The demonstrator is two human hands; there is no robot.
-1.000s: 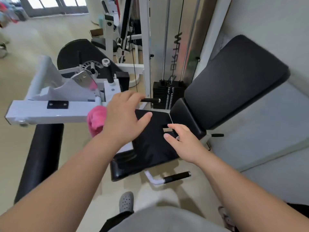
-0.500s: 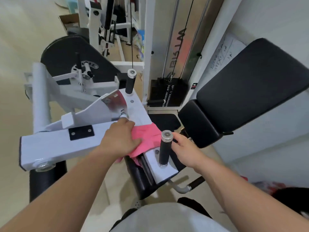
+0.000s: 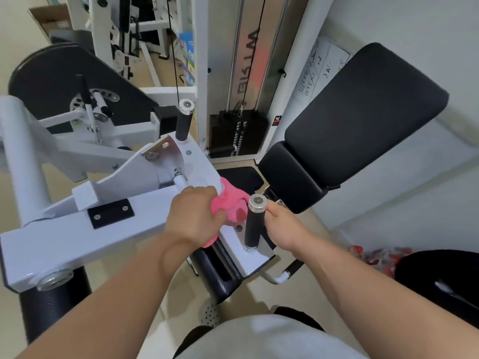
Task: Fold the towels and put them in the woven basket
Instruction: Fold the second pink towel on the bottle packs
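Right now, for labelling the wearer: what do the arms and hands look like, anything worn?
Both arms are bare, no sleeves in view. The left hand and right hand have no gloves, and no watch, band or ring shows. A pale shirt shows below.

Your pink towel (image 3: 229,203) sits just right of frame centre, bunched and crumpled, not folded. It lies on the white machine frame (image 3: 145,203), its left part gripped under your left hand (image 3: 193,213), its right edge against the black upright handle (image 3: 252,226).
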